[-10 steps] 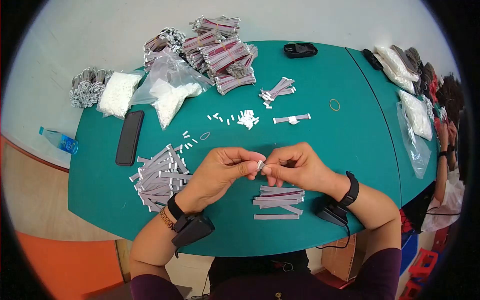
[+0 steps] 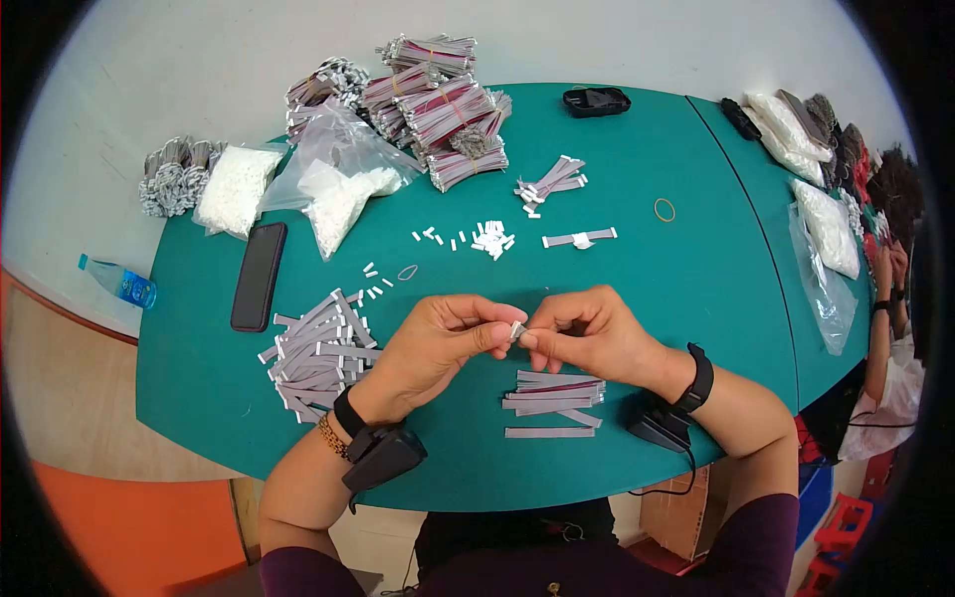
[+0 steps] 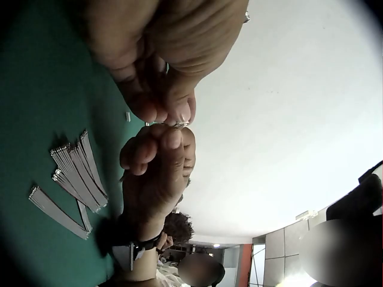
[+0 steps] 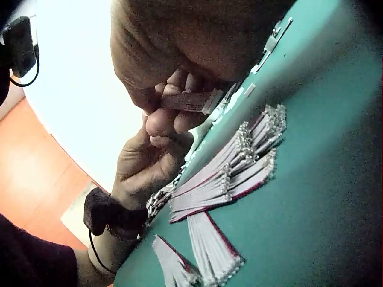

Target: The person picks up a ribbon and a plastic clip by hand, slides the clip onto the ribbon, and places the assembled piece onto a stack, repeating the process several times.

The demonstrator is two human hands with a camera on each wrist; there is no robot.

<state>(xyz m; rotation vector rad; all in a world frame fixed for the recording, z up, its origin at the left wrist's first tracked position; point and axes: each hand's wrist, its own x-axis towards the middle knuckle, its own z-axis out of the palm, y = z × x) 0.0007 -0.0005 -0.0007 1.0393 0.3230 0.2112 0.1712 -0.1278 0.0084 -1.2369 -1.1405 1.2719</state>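
Note:
In the head view my left hand (image 2: 443,343) and right hand (image 2: 592,333) meet fingertip to fingertip above the green table (image 2: 438,448). Thumb and index finger of the left hand pinch a small white connector (image 2: 516,329). A short grey ribbon cable (image 4: 187,101) is held by the right hand; in the right wrist view it runs back beneath the palm to a white end connector (image 4: 210,101). The joint between the fingertips is mostly covered. Just below the hands lie several loose flat ribbon cables (image 2: 552,395).
Left of the hands is a pile of connector-ended cables (image 2: 313,358). Ahead sit small white pieces (image 2: 492,238), a cable with a white wrap (image 2: 580,239) and crossed cables (image 2: 552,184). Farther back are bundled cables (image 2: 448,109), bags of white parts (image 2: 343,194) and a phone (image 2: 259,277).
Almost nothing differs. The hands stay together with the same pinch, and the whole head view has shifted very slightly.

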